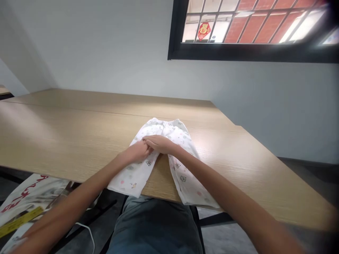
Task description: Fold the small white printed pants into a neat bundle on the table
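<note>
Head view: nearest, both leg ends of the small white printed cotton trousers [173, 131] hang just over the near edge of the light wooden table [79, 134]. At the crotch the left hand [137, 151] curls its fingers onto the cloth; I cannot tell whether they pinch it. The right hand [159, 143] lies flat, fingers straight and together. Farther off, the waistband [165, 122] lies spread; no fold is made yet.

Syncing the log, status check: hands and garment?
Left hand and right hand meet at the crotch of the white printed pants, grip unclear. Pants flat on wooden table, leg ends over its near edge.
</note>
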The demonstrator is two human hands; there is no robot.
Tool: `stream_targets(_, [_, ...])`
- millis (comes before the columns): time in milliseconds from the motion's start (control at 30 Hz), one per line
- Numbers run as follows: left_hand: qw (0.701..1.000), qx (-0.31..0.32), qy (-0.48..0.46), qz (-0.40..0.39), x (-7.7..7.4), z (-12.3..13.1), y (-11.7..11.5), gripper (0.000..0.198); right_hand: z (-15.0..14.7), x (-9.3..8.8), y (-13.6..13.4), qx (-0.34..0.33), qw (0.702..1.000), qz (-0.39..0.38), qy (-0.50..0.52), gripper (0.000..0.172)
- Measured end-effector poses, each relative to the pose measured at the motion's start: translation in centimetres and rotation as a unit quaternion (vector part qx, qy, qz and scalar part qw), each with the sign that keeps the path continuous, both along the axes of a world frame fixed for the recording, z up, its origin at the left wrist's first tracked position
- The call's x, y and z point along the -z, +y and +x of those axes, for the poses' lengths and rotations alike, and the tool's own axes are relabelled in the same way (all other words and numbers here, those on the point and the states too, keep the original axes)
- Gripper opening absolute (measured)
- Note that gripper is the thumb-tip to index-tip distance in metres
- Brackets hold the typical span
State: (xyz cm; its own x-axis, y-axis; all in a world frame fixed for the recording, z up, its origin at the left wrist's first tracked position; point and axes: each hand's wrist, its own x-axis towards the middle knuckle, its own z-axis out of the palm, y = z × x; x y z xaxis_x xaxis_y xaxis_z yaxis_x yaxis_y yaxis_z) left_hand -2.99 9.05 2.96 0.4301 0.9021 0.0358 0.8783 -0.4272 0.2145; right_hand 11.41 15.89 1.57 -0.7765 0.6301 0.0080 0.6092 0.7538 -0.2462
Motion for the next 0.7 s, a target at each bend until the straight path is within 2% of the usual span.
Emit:
stream_targets(133, [0.998,-0.016,0.054,0.012,2.3,0.4,-9.4,0.047,-1.6,0.8,3.4,0.096,0.995,0.004,-0.034,0.047])
stream_targets(167, [0.997,-0.026,0.065,0.041,3.0,0.3,-11.6,0.048,-1.7,0.9,4.2,0.120,0.992,0.002,-0.034,0.048])
stream_targets(200, [0.985,-0.033,0.085,0.144,3.6,0.2,-13.5,0.047,-1.7,0.9,4.8,0.137,0.990,-0.003,-0.032,0.048])
stream_targets(233, [0.973,-0.025,0.097,0.208,4.0,0.0,-14.9,0.047,-1.5,0.8,5.2,0.143,0.989,-0.011,-0.027,0.048])
stream_targets(300, [0.952,-0.014,0.100,0.287,3.9,-0.4,-16.2,0.042,-0.7,0.5,5.2,0.134,0.990,-0.037,-0.009,0.047])
stream_targets(333, [0.959,-0.013,0.093,0.266,3.3,-0.5,-16.0,0.038,0.0,0.2,4.9,0.125,0.991,-0.051,0.006,0.049])
stream_targets(367, [0.974,-0.019,0.079,0.210,2.5,-0.5,-15.3,0.036,1.0,-0.1,4.5,0.118,0.991,-0.063,0.024,0.051])
stream_targets(433, [0.998,-0.033,0.035,0.047,0.2,0.0,-12.7,0.043,3.4,-0.9,3.4,0.116,0.988,-0.081,0.064,0.056])
stream_targets(467, [0.999,-0.034,0.006,-0.029,-0.9,0.7,-10.8,0.049,4.8,-1.5,2.8,0.120,0.986,-0.087,0.079,0.058])
stream_targets(500, [0.998,-0.026,-0.032,-0.058,-1.9,1.6,-8.6,0.051,6.1,-2.0,2.3,0.124,0.984,-0.095,0.087,0.059])
stream_targets(567, [0.997,0.031,-0.050,-0.054,-3.2,4.0,-3.9,0.047,8.5,-3.1,1.5,0.130,0.982,-0.117,0.077,0.059])
stream_targets(633, [0.992,0.101,-0.049,-0.054,-3.4,7.0,0.3,0.041,10.0,-3.7,1.1,0.136,0.980,-0.133,0.049,0.053])
stream_targets(700, [0.988,0.137,-0.020,-0.072,-3.1,9.7,2.7,0.039,10.8,-3.6,1.1,0.145,0.980,-0.133,0.022,0.046])
